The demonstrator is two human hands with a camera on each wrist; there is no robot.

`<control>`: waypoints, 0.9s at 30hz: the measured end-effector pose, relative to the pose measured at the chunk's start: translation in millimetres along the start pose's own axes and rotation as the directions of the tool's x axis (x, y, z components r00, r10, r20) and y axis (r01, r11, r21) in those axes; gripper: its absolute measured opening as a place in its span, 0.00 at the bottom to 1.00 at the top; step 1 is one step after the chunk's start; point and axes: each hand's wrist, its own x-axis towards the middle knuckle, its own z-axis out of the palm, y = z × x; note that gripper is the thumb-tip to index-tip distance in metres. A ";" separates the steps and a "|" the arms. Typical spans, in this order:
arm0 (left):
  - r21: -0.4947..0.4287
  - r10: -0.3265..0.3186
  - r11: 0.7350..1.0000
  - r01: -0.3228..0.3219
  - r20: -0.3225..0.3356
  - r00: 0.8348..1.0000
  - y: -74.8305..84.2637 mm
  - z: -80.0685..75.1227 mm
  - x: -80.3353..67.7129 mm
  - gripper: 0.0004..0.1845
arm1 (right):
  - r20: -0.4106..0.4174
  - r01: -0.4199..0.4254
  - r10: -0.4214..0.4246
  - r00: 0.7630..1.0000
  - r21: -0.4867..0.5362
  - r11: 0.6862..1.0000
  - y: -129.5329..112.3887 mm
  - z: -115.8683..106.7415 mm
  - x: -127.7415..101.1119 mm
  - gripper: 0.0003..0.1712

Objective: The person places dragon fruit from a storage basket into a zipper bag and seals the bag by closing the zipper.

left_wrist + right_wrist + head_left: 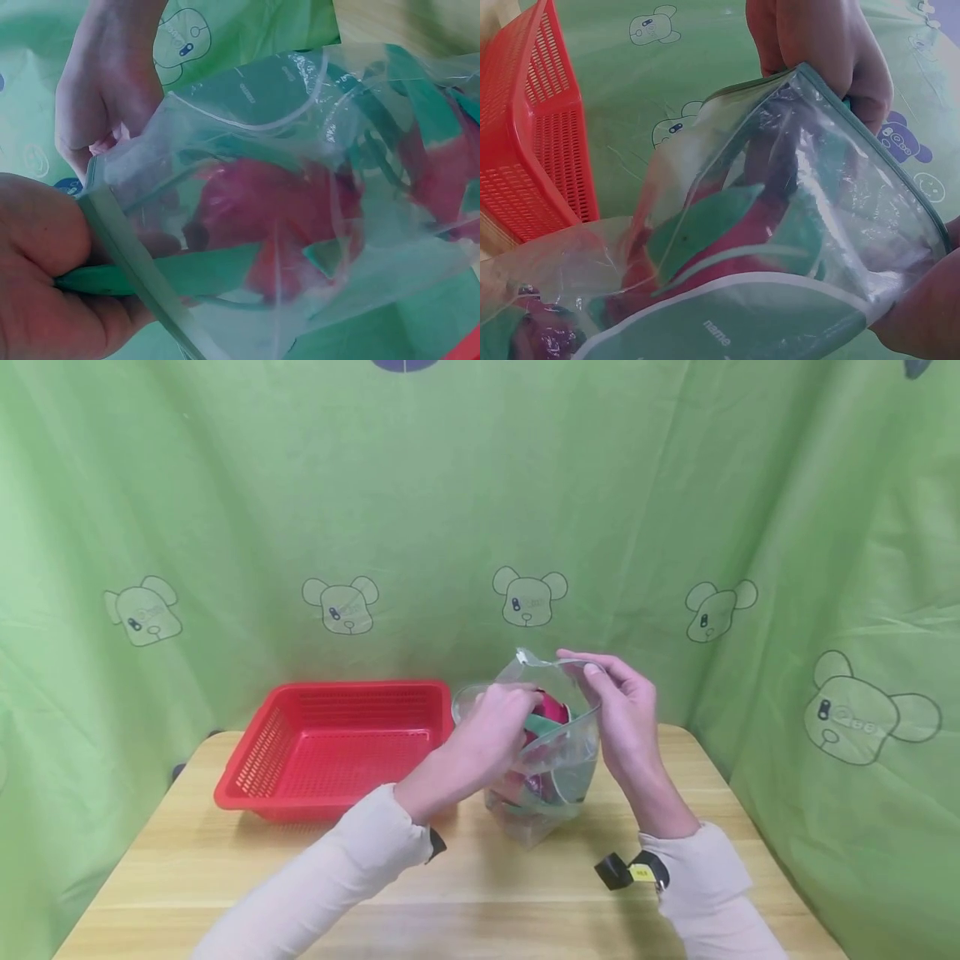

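Note:
A clear plastic zip bag (540,760) with a green-edged mouth stands upright on the table. My left hand (498,722) reaches into the mouth from the left, its fingers gripping a pink dragon fruit (262,202) with green leafy scales. One long green scale (206,271) runs back into the palm. At the bag's right rim, my right hand (628,714) pinches the edge between thumb and fingers. Lower in the bag lies more pink and green fruit (442,172), partly hidden by folds. A green "name" panel (735,322) is printed on the bag's side.
Left of the bag sits a red plastic basket (262,752) with slotted walls, its visible floor bare. Both stand on a light wooden table (465,902). A green curtain (450,510) with bear prints hangs behind and along the sides.

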 end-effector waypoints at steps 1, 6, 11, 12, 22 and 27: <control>-0.007 -0.009 1.000 0.009 0.010 1.000 0.8 0.7 1.3 0.20 | 0.001 -0.002 0.002 1.000 -0.007 1.000 0.0 0.2 0.1 0.14; -0.017 0.013 1.000 -0.013 0.031 0.999 1.1 6.6 5.8 0.17 | -0.005 -0.017 0.016 1.000 -0.041 0.999 0.5 0.4 0.3 0.14; -0.086 0.025 0.996 -0.019 0.071 0.997 0.7 10.6 5.6 0.16 | -0.006 -0.021 0.021 1.000 -0.052 0.998 1.6 -0.7 -0.2 0.14; -0.102 0.015 0.995 -0.007 0.082 0.997 0.6 11.1 5.4 0.17 | -0.006 -0.021 0.021 1.000 -0.056 0.998 1.9 -0.9 -0.4 0.14; -0.214 -0.011 0.976 0.038 0.124 0.992 -4.0 13.4 2.3 0.23 | -0.047 -0.033 0.031 0.998 -0.043 0.999 3.2 -2.0 -0.1 0.15; -0.248 0.080 0.968 -0.047 0.124 0.989 -11.1 8.5 -0.6 0.24 | -0.090 -0.035 0.032 0.995 -0.032 0.999 2.1 -2.0 2.2 0.15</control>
